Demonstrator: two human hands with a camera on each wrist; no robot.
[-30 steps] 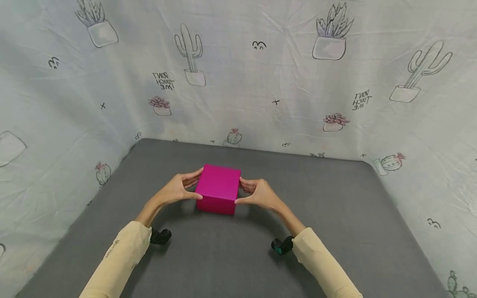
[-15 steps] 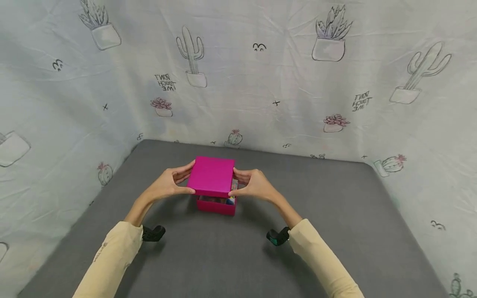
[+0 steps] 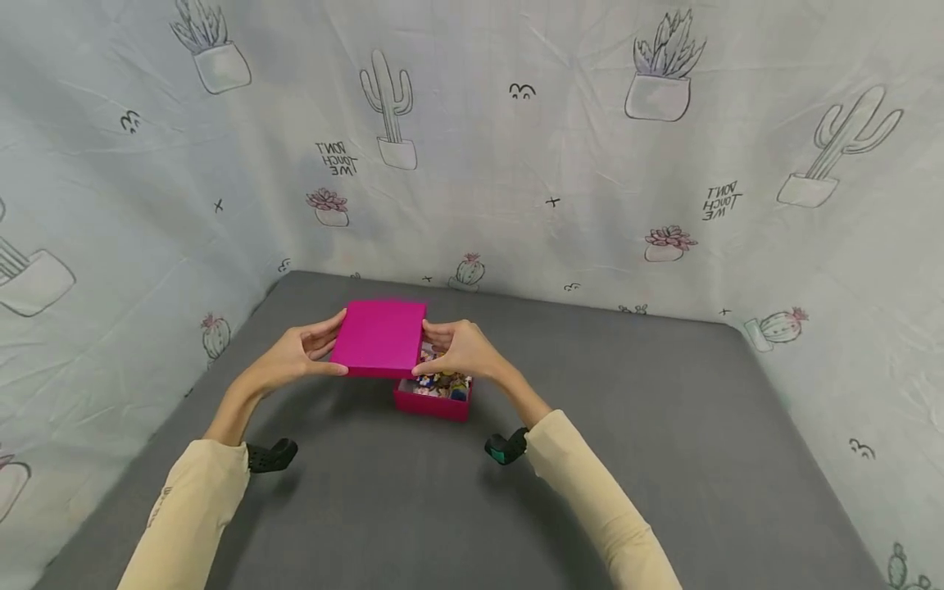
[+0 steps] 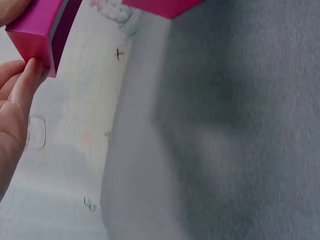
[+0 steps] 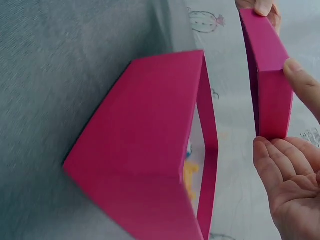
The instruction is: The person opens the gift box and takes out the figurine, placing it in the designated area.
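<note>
A magenta box lid [image 3: 379, 338] is held level between both hands, up off the box and shifted to its left. My left hand [image 3: 298, 354] grips the lid's left side, thumb at the near corner and fingers toward the far one. On the opposite side my right hand [image 3: 460, 354] grips it the same way, as the right wrist view also shows with the lid [image 5: 275, 100]. Below and to the right stands the magenta box [image 3: 431, 406] on the table, its top uncovered. Small colourful pieces [image 3: 446, 383] lie inside, partly hidden by the right hand and lid.
The table [image 3: 457, 508] has a dark grey cloth surface. Pale fabric walls [image 3: 472, 164] printed with cactus drawings rise along its back and sides. Black wrist devices [image 3: 273, 456] sit at both sleeve cuffs.
Both hands have lifted the lid off the box and carried it leftward, bringing the colourful contents into view. The box itself stays on the table.
</note>
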